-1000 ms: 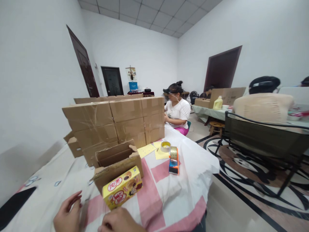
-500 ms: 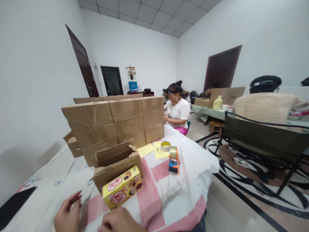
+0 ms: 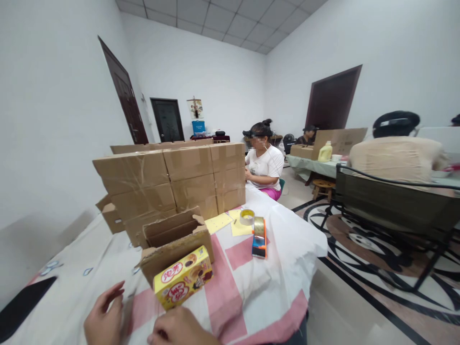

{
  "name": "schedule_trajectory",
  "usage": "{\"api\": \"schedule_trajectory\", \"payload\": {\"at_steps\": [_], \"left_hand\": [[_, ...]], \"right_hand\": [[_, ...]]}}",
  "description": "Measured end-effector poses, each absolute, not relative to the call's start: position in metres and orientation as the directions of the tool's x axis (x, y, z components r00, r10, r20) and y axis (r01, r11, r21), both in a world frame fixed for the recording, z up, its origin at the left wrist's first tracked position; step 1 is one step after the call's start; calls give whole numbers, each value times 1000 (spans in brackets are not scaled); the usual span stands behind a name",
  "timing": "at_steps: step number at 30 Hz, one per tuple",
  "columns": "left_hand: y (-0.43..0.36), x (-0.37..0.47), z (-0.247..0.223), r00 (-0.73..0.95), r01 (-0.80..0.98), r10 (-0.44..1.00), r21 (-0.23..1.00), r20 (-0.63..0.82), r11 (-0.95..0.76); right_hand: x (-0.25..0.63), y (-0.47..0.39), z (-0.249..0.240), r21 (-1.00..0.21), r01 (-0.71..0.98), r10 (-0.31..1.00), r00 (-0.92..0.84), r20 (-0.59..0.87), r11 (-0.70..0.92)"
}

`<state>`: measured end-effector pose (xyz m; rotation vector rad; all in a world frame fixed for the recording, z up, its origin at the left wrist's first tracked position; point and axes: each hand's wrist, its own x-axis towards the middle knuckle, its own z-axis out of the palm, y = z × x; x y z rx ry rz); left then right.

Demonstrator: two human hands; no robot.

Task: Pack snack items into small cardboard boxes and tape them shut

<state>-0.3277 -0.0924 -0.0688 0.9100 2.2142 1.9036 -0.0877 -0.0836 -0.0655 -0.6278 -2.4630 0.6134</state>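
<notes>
My left hand (image 3: 105, 314) hovers or rests at the table's near side, left of a yellow printed snack box (image 3: 184, 278). Its fingers are stretched out, the thumb apart, and nothing is in it. Just below the snack box, my right hand (image 3: 183, 327) is curled into a loose fist; I see nothing held in it. The snack box lies on the cloth against the front of an open cardboard carton (image 3: 176, 247), whose flaps stand up. Whether my right knuckles touch the snack box I cannot tell.
Taped cardboard boxes (image 3: 190, 179) stand stacked behind the carton. A tape dispenser (image 3: 259, 238), a tape roll (image 3: 247, 217) and yellow sheets (image 3: 218, 223) lie to the right. At far left lies a black flat object (image 3: 27, 306). A co-worker (image 3: 266, 165) sits across the table.
The view has shifted very slightly. Both hands keep nearly the same place and shape, and the snack box and carton have not moved.
</notes>
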Motion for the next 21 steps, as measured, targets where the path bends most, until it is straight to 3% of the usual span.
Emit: {"api": "schedule_trajectory", "payload": {"at_steps": [5,21], "left_hand": [[-93,-327,-70,-829,279,521,958,203,70],[-89,-328,-71,-807,279,547,960,221,23]], "right_hand": [[-87,-83,-66,-543,292,539,-754,376,788],[-86,-85,-60,-603,287,570,-742,352,745]]}}
